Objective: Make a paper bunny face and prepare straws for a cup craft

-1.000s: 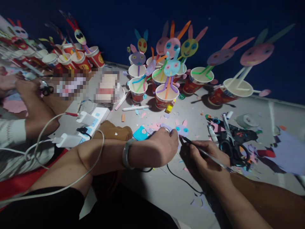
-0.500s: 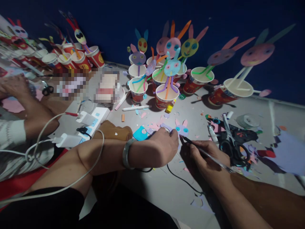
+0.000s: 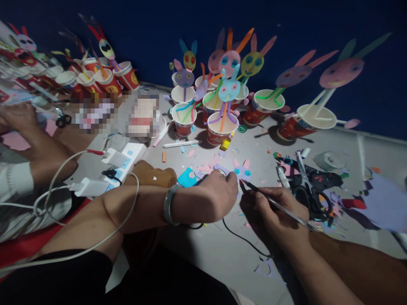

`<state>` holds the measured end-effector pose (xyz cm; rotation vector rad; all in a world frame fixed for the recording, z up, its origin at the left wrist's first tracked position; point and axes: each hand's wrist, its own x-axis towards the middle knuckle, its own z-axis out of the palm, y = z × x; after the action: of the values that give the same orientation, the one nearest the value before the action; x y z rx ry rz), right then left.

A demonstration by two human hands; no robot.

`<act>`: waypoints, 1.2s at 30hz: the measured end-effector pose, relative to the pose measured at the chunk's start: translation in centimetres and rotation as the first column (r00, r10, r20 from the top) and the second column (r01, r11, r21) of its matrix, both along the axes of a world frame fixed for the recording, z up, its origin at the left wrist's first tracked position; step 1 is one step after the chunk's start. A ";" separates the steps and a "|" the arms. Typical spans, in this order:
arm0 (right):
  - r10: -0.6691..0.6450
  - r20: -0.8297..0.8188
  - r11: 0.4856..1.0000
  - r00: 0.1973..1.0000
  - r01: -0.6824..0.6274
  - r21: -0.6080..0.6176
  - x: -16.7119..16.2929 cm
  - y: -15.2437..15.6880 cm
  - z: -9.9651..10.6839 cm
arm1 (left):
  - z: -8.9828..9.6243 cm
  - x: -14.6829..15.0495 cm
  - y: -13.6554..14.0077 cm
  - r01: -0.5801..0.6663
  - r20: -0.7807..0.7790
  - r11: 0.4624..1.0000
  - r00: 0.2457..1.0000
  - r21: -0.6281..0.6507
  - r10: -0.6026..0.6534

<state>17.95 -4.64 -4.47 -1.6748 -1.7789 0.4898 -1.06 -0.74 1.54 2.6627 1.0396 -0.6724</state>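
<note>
A small lilac paper rabbit face [image 3: 243, 173] with pink ears and blue eyes lies on the table. My left hand [image 3: 221, 192] is closed at its left edge, fingers curled and pressing on it; its fingertips are partly hidden. In my right hand [image 3: 281, 209] is a slim pen [image 3: 273, 201] with a dark front end and clear barrel. Its tip points at the lower edge of the face, close to the paper; whether it touches, I cannot tell. A blue paper piece [image 3: 187, 177] lies left of my left hand.
Paper cups [image 3: 222, 131] with straw-bodied rabbit figures stand along the back. Scissors [image 3: 307, 186], markers and paper scraps lie at right. A power strip [image 3: 127, 163] with white cables is at left, beside another person's arm [image 3: 47, 144]. A yellow cap [image 3: 225, 144] lies ahead.
My right hand and the pen have shifted very slightly. My left hand and the rabbit face stay where they were.
</note>
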 end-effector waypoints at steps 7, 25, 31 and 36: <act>-0.002 -0.002 1.000 1.000 0.002 -0.031 -0.1 0.0 -0.1 | 0.0 0.0 -0.1 0.015 0.006 1.000 1.000 0.012 -0.015; -0.130 -0.084 0.990 0.988 0.135 0.051 0.2 -0.5 -0.2 | 0.6 -0.1 0.1 0.048 -0.038 0.999 0.998 -0.013 -0.049; -0.266 -0.354 0.955 0.897 0.296 0.031 -0.6 -0.6 0.4 | 0.2 -0.1 0.1 0.046 -0.046 0.999 0.998 -0.010 -0.046; -0.285 -0.354 0.953 0.891 0.303 -0.004 -0.7 -0.6 0.5 | 0.3 -0.1 0.1 0.047 -0.038 0.999 0.998 -0.015 -0.047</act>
<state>17.29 -5.25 -3.95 -1.6627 -1.2453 0.5593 -1.21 -0.60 1.89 2.6796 0.9809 -0.7406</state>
